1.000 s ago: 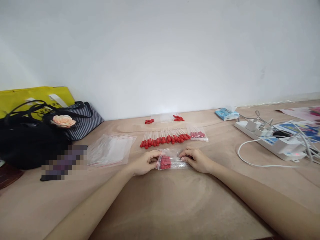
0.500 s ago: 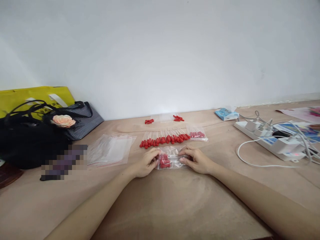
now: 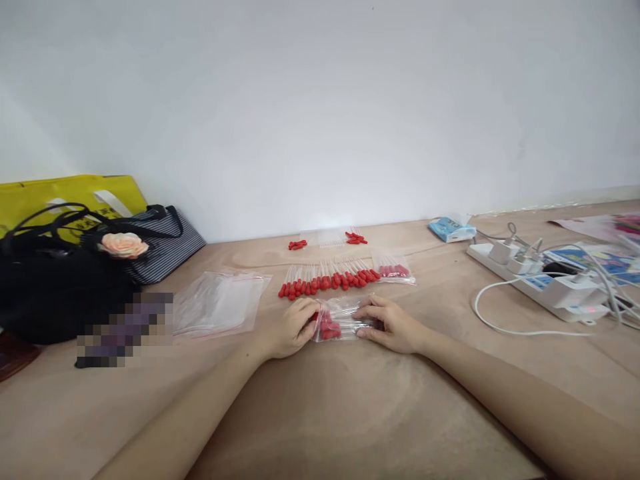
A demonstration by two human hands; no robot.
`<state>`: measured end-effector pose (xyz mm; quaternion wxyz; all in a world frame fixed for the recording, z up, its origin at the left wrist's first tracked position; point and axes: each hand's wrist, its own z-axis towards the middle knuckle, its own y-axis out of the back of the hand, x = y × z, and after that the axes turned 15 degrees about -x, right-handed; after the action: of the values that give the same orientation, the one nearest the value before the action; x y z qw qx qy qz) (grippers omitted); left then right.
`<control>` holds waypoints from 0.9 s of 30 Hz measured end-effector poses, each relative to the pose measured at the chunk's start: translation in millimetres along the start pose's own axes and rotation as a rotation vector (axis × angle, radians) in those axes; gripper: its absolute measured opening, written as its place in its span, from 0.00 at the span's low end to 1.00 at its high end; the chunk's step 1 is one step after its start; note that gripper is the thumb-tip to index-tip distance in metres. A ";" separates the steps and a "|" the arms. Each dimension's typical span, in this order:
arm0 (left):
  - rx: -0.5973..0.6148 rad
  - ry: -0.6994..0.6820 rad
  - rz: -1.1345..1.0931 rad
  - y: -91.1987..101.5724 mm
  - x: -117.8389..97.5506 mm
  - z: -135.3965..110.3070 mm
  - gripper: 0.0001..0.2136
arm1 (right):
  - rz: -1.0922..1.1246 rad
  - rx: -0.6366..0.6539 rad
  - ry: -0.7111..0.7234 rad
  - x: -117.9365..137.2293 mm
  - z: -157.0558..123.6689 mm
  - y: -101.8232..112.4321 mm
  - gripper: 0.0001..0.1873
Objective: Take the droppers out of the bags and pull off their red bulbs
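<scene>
A clear zip-lock bag [image 3: 345, 313] lies flat on the table in front of me. Inside it are several glass droppers with red rubber bulbs [image 3: 329, 327], bulbs to the left. My left hand [image 3: 295, 328] is closed on the bag's left end, its fingertips partly hidden by the plastic. From the right, my right hand [image 3: 390, 323] grips the bag with thumb and fingers over the clear dropper tubes. Just beyond, loose droppers [image 3: 327, 281] lie in a row, bulbs toward me. Next to their right end sits another bag [image 3: 395, 270] with red-bulbed droppers in it.
Flat plastic bags [image 3: 223, 303] lie to the left. Near the wall are red bulbs [image 3: 356, 237] on clear plastic. A blue tissue pack [image 3: 451, 229] and a white power strip [image 3: 530, 280] with cables occupy the right. A striped bag [image 3: 165, 247] and a yellow bag [image 3: 125, 190] stand left.
The fingers of my right hand have shifted slightly left along the bag, and its thumb sits a little lower. My left hand stays on the bag's left end. The view has moved slightly.
</scene>
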<state>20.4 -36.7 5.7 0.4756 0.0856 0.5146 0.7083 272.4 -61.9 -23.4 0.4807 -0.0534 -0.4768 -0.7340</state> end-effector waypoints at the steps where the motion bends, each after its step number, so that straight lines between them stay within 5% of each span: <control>1: -0.017 -0.014 0.012 -0.8 1.1 -0.6 0.11 | 0.002 0.002 -0.003 -0.2 -0.1 0.0 0.16; 9: 0.015 -0.067 0.029 -0.2 5.3 1.8 0.12 | 0.011 -0.006 -0.004 -1.0 0.1 -0.2 0.16; 15: -0.048 -0.038 0.090 0.7 7.9 1.6 0.13 | 0.004 0.002 -0.007 1.1 0.4 0.7 0.15; 21: 0.030 0.080 0.085 25.3 15.3 -6.6 0.16 | 0.010 0.000 -0.012 1.1 0.3 0.8 0.15; 27: 0.063 0.098 0.144 20.9 5.8 2.8 0.14 | 0.002 0.010 -0.022 0.0 0.2 0.3 0.15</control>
<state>6.9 -30.9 21.8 0.3947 0.1026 0.5516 0.7276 272.5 -61.7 -23.0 0.4763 -0.0595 -0.4856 -0.7306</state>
